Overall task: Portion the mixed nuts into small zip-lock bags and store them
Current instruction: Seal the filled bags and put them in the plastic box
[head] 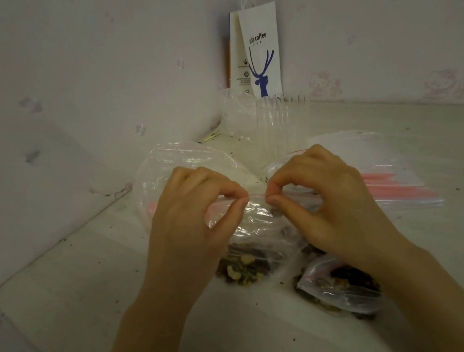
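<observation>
A small clear zip-lock bag (pixel 260 232) with mixed nuts at its bottom stands on the pale table (pixel 90 291). My left hand (pixel 191 213) and my right hand (pixel 323 194) both pinch its pink zip strip at the top, thumbs and forefingers almost meeting in the middle. A second small bag of nuts (pixel 340 286) lies on the table under my right wrist, partly hidden by it. A large crumpled clear bag (pixel 173 161) sits behind my left hand.
A pile of flat zip-lock bags (pixel 391 180) with pink strips lies to the right. A clear ribbed plastic cup (pixel 285 124) and a white coffee paper bag (pixel 260 51) stand in the wall corner. Crumbs dot the table.
</observation>
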